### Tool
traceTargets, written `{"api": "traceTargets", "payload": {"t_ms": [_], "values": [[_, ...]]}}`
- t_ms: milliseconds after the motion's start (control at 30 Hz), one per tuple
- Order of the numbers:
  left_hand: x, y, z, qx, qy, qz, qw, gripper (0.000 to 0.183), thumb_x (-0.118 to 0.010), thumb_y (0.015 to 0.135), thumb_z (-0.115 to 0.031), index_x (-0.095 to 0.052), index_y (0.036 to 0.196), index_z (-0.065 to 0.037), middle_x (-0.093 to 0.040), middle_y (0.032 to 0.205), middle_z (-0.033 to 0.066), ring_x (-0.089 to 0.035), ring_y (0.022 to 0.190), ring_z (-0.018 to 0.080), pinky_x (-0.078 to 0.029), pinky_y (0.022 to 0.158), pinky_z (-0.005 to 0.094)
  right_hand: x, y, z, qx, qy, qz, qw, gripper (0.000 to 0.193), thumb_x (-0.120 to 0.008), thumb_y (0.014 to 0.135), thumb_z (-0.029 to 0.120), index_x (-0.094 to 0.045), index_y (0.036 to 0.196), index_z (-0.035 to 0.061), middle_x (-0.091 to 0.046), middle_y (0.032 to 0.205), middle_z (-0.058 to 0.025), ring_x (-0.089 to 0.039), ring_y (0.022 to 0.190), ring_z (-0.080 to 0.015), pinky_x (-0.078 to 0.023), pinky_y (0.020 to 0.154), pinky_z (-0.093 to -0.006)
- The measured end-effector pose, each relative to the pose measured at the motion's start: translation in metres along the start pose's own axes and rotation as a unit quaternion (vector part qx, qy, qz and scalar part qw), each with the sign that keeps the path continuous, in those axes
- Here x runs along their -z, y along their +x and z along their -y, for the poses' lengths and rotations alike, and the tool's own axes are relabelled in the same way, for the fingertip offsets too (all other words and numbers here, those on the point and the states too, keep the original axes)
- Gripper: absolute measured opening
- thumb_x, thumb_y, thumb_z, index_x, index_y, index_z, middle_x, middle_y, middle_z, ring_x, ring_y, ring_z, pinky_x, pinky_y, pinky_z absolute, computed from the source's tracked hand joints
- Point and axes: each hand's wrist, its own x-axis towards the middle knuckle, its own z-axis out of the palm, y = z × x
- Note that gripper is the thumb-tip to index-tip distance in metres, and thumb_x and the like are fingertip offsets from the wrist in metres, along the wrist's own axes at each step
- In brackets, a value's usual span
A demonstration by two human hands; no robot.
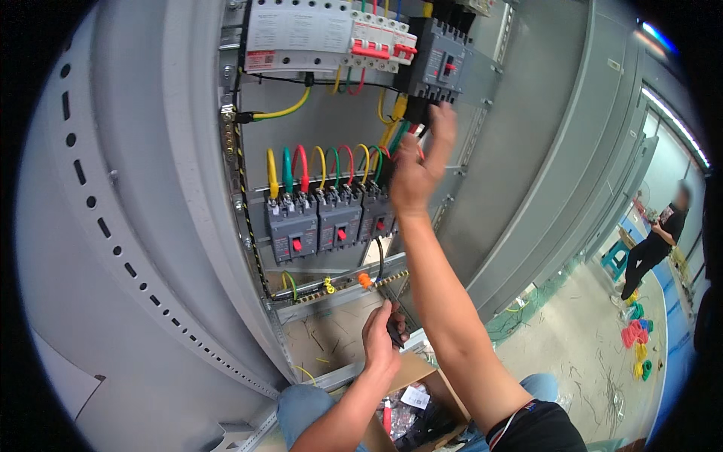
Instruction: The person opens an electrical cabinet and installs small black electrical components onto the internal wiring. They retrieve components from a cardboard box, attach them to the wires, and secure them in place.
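My right hand (422, 169) is raised in front of the cables under the large upper circuit breaker (443, 60). Its fingers are stretched and apart, slightly blurred, with nothing visible between them. Lower down, my left hand (382, 337) is closed around a small black object (395, 332) whose kind I cannot make out. Behind my right arm, a row of grey circuit breakers (339, 226) with red levers is mounted in the cabinet. Yellow, green and red wires (301, 167) loop up from their top terminals. My right hand and forearm hide the row's right end.
Above are small breakers (373, 50) with red levers beside a white module (297, 34). An orange piece (364, 280) sits by the lower rail. An open cardboard box (446, 388) stands between my knees. Another person (657, 237) stands at the right, near coloured wire coils (636, 335).
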Motion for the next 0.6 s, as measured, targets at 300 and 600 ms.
{"api": "traceTargets", "payload": {"t_ms": [300,600], "values": [[-0.002,0.008,0.006,-0.008,0.015,0.013,1.000,0.031,-0.066,0.100,-0.036,-0.064,0.106,-0.006,-0.059,0.084,0.0009,-0.053,0.074,0.0119,-0.039,0.059,0.0294,-0.020,0.002,-0.012,0.044,-0.116,0.019,0.992,0.067,-0.067,0.098,0.042,-0.049,0.147,0.0000,-0.041,0.159,-0.0217,-0.038,0.148,-0.0356,-0.025,0.122,-0.0491],[-0.009,0.004,-0.018,-0.023,-0.046,0.042,0.998,0.035,-0.064,0.102,-0.040,-0.064,0.117,-0.008,-0.064,0.091,0.0034,-0.060,0.081,0.0136,-0.049,0.068,0.0321,0.157,-0.068,0.026,-0.161,0.130,0.437,0.876,0.057,-0.082,0.083,0.018,-0.063,0.134,0.0002,-0.052,0.151,-0.0217,-0.055,0.133,-0.0345,-0.045,0.108,-0.0426]]}}
